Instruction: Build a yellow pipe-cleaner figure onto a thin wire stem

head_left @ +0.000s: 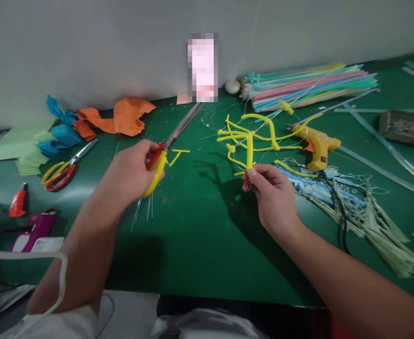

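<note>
Above right hand [276, 197], yellow strip [250, 149], upright, pinched

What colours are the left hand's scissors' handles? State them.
One is a yellow handle, the other a red handle; head view.

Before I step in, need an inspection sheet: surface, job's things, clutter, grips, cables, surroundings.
Surface: green tabletop, small yellow pieces on it.
Job's things: scissors, yellow stick.
Clutter: second scissors, orange sheet, coloured stick bundle, glue gun.
Left grip: holding the scissors.
Right grip: pinching the yellow stick.
Cables: black cord from the glue gun; white cord at lower left.
Surroundings: grey wall behind the green tabletop.
</note>
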`<state>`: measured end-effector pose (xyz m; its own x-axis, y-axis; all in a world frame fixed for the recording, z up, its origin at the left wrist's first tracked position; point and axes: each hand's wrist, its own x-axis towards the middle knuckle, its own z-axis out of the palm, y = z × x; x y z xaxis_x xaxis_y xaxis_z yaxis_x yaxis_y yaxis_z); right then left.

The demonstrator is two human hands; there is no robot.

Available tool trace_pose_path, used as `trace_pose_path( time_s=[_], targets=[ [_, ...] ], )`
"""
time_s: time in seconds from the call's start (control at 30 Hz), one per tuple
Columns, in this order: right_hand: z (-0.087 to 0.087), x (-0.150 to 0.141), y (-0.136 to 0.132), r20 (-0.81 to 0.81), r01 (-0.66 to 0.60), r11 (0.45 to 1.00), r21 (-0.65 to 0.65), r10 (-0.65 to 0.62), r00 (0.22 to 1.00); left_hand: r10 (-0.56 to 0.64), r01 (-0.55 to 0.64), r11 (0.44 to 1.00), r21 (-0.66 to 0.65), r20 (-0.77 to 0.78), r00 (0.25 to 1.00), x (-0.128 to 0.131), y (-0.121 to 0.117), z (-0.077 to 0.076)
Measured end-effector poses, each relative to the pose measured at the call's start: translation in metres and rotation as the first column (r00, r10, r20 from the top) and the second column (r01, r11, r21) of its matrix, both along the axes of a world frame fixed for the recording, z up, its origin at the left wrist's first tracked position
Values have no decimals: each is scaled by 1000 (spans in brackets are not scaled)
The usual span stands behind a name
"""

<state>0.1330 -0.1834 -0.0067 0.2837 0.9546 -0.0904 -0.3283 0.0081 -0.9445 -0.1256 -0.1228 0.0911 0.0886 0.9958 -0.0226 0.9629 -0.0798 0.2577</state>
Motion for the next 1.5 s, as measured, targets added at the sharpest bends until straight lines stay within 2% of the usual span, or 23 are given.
trace_pose_path(
  time_s=[0.07,0.2,0.3,0.4,0.63,0.87,1.03,1.3,1.5],
  targets=[
    [-2,0,0,11,-1,1000,6,1,1000,-86,86,995,-45,15,996,7,-5,-4],
    [-2,0,-1,27,-27,1000,15,26,999,-266,251,955,-159,-83,960,35,-17,-11],
    [-1,1,-2,36,-40,999,15,39,999,-322,296,938,-181,-131,938,49,-22,-14],
    [-3,1,-2,37,-35,999,25,34,999,-342,316,932,-176,-150,928,53,-23,-15],
    [-7,2,-1,3,-23,999,29,23,1000,-362,346,927,-146,-104,926,54,-26,-21],
    [-2,3,-1,31,-15,999,28,15,999,-246,231,964,-132,-110,963,53,-25,-19],
    [-1,2,-1,40,5,1000,29,-6,999,-223,209,969,-132,-106,969,55,-25,-19],
    [1,2,3,-12,69,997,-33,-69,998,-257,206,935,-287,-151,955,61,-37,-15],
    [0,0,2,-48,5,1000,-11,-6,999,-231,204,954,-218,-106,967,58,-32,-17]
  ],
)
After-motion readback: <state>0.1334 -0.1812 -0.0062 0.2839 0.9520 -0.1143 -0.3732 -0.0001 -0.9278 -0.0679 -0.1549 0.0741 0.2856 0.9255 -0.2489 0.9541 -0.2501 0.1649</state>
